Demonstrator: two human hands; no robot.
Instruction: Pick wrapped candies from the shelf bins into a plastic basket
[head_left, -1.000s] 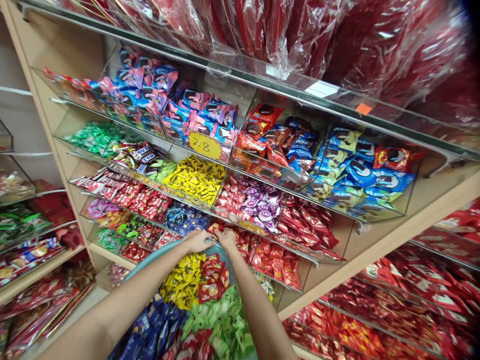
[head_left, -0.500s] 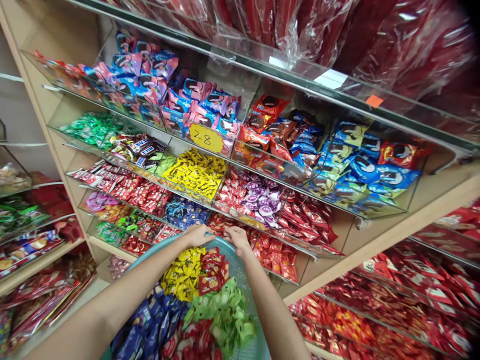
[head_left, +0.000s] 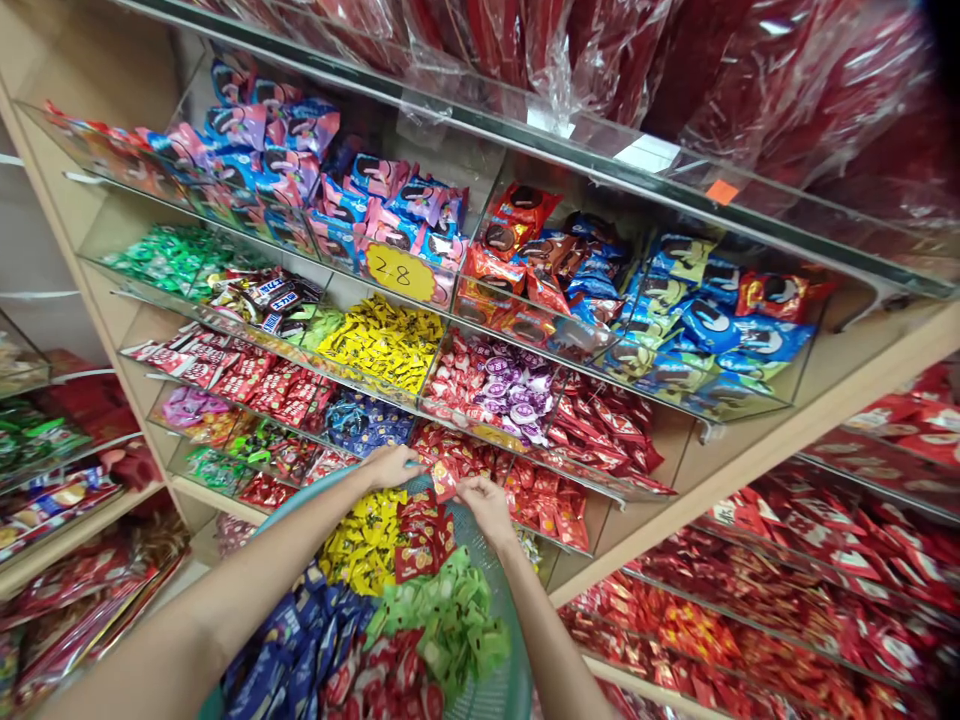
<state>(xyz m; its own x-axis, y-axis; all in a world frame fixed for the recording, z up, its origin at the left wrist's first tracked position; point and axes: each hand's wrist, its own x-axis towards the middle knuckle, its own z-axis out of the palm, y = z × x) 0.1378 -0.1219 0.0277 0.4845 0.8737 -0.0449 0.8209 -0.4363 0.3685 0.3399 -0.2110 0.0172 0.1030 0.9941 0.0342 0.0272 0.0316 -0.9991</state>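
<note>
While the left hand (head_left: 391, 467) grips the teal basket (head_left: 517, 640), the right hand (head_left: 489, 507) pinches a red packet (head_left: 445, 479) between its fingers (head_left: 469, 486).

Open room over the basket (head_left: 476, 540), clear shelf front (head_left: 487, 432) beyond.

Bright overall; white glare on plastic wrap (head_left: 720, 110); top-right corner black

The right hand (head_left: 486, 505) pinches a red packet (head_left: 445, 478). The left hand (head_left: 390, 468) apparently grips the teal basket (head_left: 478, 552) at twelve o'clock.
</note>
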